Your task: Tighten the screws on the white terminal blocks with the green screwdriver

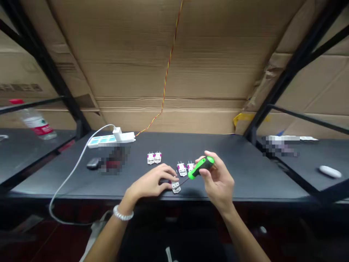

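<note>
Slippage seems our main risk: our right hand (218, 178) grasps the green-and-black-handled screwdriver (201, 167) at a slant, so its thin dark shaft (184, 182) could skid off the small white-and-purple plastic plug (176, 187) our left hand (155, 181) pinches near the flat black surface (259, 173)'s front edge.

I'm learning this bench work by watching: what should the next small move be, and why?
Probably a small twist of the screwdriver by the right hand, while the left hand holds the white piece steady. The shaft slants down to that piece; whether its tip sits in a screw is too small to tell.
</note>
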Action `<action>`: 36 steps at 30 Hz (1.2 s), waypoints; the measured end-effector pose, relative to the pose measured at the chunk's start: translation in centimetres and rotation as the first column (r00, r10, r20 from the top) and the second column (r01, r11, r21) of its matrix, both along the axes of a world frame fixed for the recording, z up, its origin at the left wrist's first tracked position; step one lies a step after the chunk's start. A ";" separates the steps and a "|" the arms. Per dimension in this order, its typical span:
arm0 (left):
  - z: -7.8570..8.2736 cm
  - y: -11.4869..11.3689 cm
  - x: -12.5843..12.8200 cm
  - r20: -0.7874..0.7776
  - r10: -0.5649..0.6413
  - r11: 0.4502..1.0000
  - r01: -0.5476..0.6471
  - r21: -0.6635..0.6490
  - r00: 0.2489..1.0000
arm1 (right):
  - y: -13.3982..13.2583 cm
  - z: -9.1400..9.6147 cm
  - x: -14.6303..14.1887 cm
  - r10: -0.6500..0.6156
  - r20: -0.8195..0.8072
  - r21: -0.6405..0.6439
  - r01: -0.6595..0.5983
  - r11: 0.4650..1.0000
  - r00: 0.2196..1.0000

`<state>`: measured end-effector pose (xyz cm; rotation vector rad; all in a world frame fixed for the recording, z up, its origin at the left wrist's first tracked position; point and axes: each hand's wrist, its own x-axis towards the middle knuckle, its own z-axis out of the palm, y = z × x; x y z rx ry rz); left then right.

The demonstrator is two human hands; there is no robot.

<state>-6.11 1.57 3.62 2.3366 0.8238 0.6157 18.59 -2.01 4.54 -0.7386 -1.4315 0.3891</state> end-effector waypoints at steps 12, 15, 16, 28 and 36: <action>0.0 0.0 0.1 0.015 -0.006 1.000 0.006 -0.020 1.000 | -0.4 -0.1 0.0 -0.018 0.007 0.034 0.018 0.999 1.000; 0.0 0.1 0.1 0.018 -0.006 1.000 0.006 -0.022 1.000 | -0.4 -0.2 0.0 -0.040 0.016 0.022 0.040 0.999 0.999; 0.0 0.1 0.1 0.017 -0.009 1.000 0.009 -0.022 1.000 | -0.4 -0.2 0.1 -0.049 0.017 0.024 0.049 0.999 0.999; -0.5 0.5 0.0 0.031 -0.032 0.999 0.032 -0.012 0.999 | -0.5 -0.5 0.2 -0.094 0.031 0.048 0.092 0.995 0.995; -1.0 0.8 -0.2 0.057 -0.032 0.999 0.034 -0.038 0.998 | -0.4 -0.6 0.2 -0.128 0.033 0.065 0.125 0.990 0.991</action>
